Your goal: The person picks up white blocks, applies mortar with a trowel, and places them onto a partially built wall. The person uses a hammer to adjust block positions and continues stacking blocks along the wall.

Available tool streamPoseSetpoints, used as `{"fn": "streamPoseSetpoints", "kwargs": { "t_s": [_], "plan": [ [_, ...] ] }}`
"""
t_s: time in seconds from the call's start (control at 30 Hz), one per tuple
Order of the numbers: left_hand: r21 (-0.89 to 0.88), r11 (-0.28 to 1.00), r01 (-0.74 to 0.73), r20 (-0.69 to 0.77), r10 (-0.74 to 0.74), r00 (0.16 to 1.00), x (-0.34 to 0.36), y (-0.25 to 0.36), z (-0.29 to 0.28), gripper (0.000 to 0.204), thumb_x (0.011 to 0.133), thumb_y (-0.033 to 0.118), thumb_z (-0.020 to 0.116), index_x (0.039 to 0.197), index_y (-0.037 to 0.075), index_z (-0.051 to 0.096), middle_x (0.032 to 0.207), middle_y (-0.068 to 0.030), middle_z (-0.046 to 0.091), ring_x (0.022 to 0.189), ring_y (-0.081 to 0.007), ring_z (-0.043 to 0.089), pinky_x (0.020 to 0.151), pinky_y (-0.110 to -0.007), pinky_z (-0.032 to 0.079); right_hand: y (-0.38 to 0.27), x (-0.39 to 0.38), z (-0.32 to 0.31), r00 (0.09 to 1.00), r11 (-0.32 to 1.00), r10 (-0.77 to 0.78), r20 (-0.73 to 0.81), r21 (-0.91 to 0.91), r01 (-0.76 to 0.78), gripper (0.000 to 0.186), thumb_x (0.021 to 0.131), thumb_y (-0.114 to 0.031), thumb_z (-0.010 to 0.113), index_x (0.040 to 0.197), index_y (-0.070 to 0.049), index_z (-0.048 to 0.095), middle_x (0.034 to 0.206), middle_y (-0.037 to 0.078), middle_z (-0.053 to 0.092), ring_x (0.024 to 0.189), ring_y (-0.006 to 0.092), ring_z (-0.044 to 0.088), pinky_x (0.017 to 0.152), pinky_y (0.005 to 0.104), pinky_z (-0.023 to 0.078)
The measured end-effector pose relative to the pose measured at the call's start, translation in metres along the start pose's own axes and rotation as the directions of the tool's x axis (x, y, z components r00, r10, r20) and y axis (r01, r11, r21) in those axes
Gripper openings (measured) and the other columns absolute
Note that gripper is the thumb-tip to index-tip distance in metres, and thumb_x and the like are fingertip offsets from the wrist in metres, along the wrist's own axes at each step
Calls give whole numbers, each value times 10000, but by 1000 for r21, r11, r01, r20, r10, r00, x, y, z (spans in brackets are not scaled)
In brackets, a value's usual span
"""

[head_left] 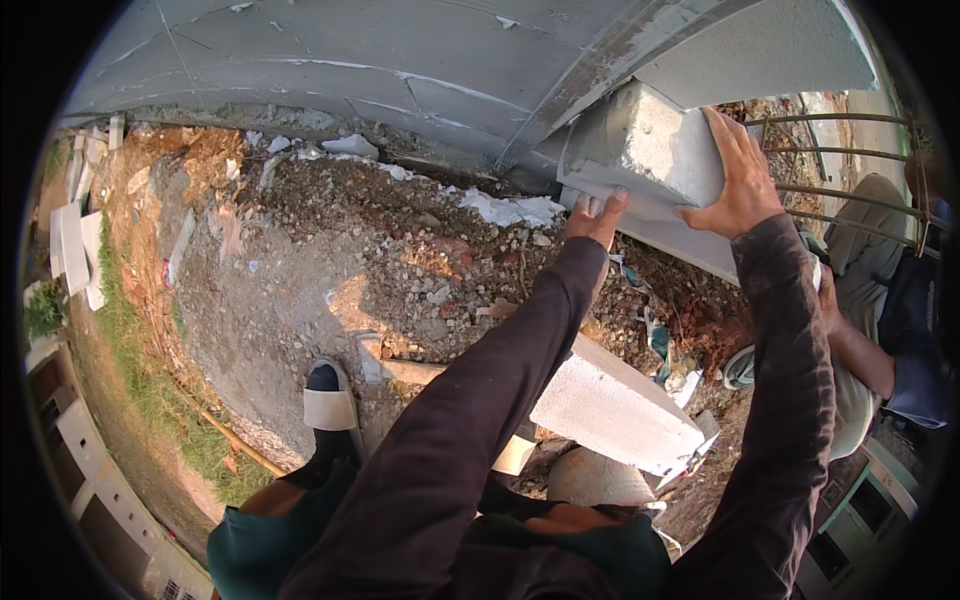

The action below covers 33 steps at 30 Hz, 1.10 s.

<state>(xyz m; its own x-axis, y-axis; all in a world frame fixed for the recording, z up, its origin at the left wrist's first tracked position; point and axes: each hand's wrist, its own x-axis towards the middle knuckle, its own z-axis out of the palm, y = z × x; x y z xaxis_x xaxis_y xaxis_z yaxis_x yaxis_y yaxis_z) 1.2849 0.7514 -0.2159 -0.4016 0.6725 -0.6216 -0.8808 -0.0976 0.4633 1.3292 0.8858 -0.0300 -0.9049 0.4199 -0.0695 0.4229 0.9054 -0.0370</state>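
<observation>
A white lightweight concrete block [672,150] with a rough, chipped end sits against the grey wall at the upper right. My left hand [598,218] grips its lower near edge, fingers partly hidden by the block. Around its right-hand corner my right hand [740,178] is wrapped, thumb on the near side and fingers over the end. Beneath it runs a pale block course [685,243], which slants down to the right. Another white block [620,408] lies on the ground between my forearms.
Steel reinforcing bars [850,187] stick out at the right. A co-worker crouches there, one hand [828,300] by the low course. Rubble covers the ground, with a wooden-handled tool [410,371] near my sandalled foot [330,405]. The grey wall [400,50] spans the far side.
</observation>
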Motion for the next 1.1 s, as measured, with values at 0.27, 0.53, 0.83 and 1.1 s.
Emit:
{"fn": "streamPoseSetpoints", "kwargs": {
  "t_s": [0.27, 0.53, 0.83, 1.1],
  "plan": [
    [309, 951, 27, -26, -21, 999, 11, -6, -9, 1064, 649, 659, 651, 1376, 0, 240, 1370, -172, 356, 1229, -313, 407, 994, -489, 244, -2, -4, -1, 999, 999, 38, -32, -37, -39, 1087, 447, -305, 778, 1371, -73, 255, 1329, 175, 355, 1204, 350, 367, 1026, 418, 308],
    [290, 956, -50, 57, 35, 998, 14, -8, -13, 932, 691, 623, 644, 1318, -9, 366, 1326, -174, 412, 1201, -334, 429, 1027, -444, 230, -2, -1, -4, 999, 997, 31, 21, -71, -29, 1084, 453, -315, 775, 1362, -38, 254, 1309, 201, 365, 1183, 360, 381, 1012, 420, 317],
    [233, 972, -38, 50, 26, 998, 8, 5, -7, 963, 684, 617, 654, 1320, -37, 346, 1332, -173, 404, 1168, -338, 459, 1036, -459, 196, -1, 1, -4, 999, 997, 34, 5, -63, -33, 1094, 457, -351, 777, 1365, -44, 252, 1291, 187, 385, 1178, 362, 388, 1005, 432, 317],
    [192, 981, -27, 95, 8, 995, 1, 14, -2, 953, 691, 568, 674, 1361, 12, 287, 1358, -137, 373, 1190, -309, 438, 982, -458, 250, 3, 1, -1, 997, 997, 68, 32, -50, -66, 1110, 458, -407, 768, 1378, -78, 242, 1303, 159, 384, 1211, 350, 360, 1021, 452, 284]
  ]
}}
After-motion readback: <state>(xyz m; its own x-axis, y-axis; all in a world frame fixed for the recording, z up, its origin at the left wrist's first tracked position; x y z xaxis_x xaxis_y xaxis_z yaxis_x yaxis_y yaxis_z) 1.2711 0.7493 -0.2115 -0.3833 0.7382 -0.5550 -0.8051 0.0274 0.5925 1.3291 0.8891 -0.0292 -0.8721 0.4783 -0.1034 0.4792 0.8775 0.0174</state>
